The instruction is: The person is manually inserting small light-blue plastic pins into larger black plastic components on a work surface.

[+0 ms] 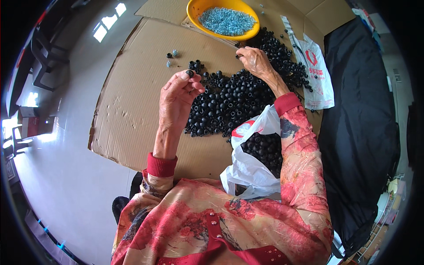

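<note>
1. A sheet of brown cardboard is seen spread on a pale floor, viewed from above the head of a seated person.
2. A heap of small black caps is spread over the middle of the cardboard.
3. One black cap is pinched between thumb and fingertips of the left hand, raised just left of the heap; the remaining fingers are curled in.
4. The right hand is laid on the heap's far side, fingers bent down among the caps; whether anything is grasped cannot be told.
5. The cap is judged light, stiff and smooth, likely to roll if dropped; it is best taken across its round sides.
6. A yellow bowl of small silvery-blue pieces sits at the cardboard's far edge.
7. A white plastic bag holding more caps lies at the near edge, against the lap.
8. Bare cardboard is left open to the heap's left; a black cloth bounds the right.
</note>
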Available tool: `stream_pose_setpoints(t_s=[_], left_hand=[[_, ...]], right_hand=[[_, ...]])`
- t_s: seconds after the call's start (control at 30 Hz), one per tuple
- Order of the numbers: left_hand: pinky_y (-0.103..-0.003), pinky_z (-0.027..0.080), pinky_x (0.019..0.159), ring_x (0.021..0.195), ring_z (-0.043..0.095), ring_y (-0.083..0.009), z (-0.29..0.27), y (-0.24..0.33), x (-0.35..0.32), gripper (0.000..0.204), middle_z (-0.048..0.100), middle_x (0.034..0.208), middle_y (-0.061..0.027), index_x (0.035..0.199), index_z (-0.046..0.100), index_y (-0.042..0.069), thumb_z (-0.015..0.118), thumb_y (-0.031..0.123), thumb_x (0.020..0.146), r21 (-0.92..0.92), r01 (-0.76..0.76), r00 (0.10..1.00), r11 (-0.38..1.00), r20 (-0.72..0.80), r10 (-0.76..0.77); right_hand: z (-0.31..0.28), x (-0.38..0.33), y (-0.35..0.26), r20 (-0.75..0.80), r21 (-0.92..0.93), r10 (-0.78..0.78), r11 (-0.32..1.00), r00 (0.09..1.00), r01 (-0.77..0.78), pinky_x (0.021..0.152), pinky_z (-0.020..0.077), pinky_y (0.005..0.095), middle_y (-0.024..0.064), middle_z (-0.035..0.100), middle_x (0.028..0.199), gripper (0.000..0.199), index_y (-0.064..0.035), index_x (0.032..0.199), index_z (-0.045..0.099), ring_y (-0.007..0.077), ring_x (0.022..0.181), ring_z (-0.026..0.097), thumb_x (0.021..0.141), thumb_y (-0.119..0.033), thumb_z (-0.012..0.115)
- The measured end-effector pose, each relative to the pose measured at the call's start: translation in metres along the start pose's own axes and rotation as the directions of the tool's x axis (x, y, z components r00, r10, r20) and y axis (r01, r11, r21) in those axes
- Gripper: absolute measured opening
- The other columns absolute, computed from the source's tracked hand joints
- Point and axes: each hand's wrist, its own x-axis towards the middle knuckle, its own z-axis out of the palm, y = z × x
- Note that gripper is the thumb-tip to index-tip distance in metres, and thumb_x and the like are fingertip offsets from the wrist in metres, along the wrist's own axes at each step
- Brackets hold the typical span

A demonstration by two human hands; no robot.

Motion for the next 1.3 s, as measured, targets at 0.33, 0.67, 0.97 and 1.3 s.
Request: stream_pose_setpoints(t_s=[0.33, 0.67, 0.97, 1.3], left_hand=[[-0.034, 0.048, 0.075, 0.078, 0.058, -0.0155, 0.008, -0.006, -0.002, 0.016, 0.059, 0.093, -0.0099, 0.094, 0.055, 0.002, 0.052, 0.017, 0.087, 0.0, 0.045, 0.999, 0.999, -0.017, -0.045], [-0.037, 0.046, 0.084, 0.098, 0.057, -0.0218, 0.03, -0.011, -0.01, 0.019, 0.06, 0.103, -0.0116, 0.101, 0.058, 0.0, 0.054, 0.013, 0.088, -0.179, 0.096, 0.992, 0.979, 0.095, -0.08], [-0.038, 0.042, 0.092, 0.097, 0.057, -0.0224, 0.024, -0.01, -0.011, 0.021, 0.061, 0.1, -0.0118, 0.098, 0.06, 0.0, 0.054, 0.016, 0.086, -0.186, 0.078, 0.985, 0.979, 0.166, -0.047], [-0.038, 0.046, 0.088, 0.093, 0.059, -0.0225, 0.029, -0.006, -0.012, 0.023, 0.061, 0.1, -0.014, 0.103, 0.057, -0.001, 0.053, 0.015, 0.087, -0.138, 0.089, 0.989, 0.986, 0.126, -0.072]], right_hand=[[-0.013, 0.009, -0.035, 0.187, 0.223, 0.071, 0.968, 0.98, -0.113, 0.064, 0.0502, 0.0292, 0.0095, 0.062, 0.073, 0.016, -0.0015, 0.091, 0.061, 0.0184, 0.066, 0.062, 0.077, -0.009, 0.059], [-0.072, -0.003, -0.12, -0.148, 0.614, -0.161, 0.759, 0.976, 0.218, 0.065, 0.0479, 0.026, 0.0037, 0.062, 0.075, 0.015, -0.0035, 0.085, 0.061, 0.0127, 0.071, 0.06, 0.072, -0.005, 0.067], [-0.082, -0.008, -0.136, -0.219, 0.489, -0.276, 0.799, 0.936, 0.35, 0.065, 0.0483, 0.0296, 0.0067, 0.059, 0.075, 0.014, -0.0021, 0.083, 0.06, 0.0183, 0.073, 0.06, 0.07, -0.002, 0.065], [-0.088, -0.011, -0.128, -0.131, 0.56, -0.163, 0.802, 0.978, 0.209, 0.068, 0.0476, 0.0273, 0.006, 0.061, 0.079, 0.012, -0.0013, 0.085, 0.063, 0.0161, 0.074, 0.06, 0.075, -0.007, 0.064]])
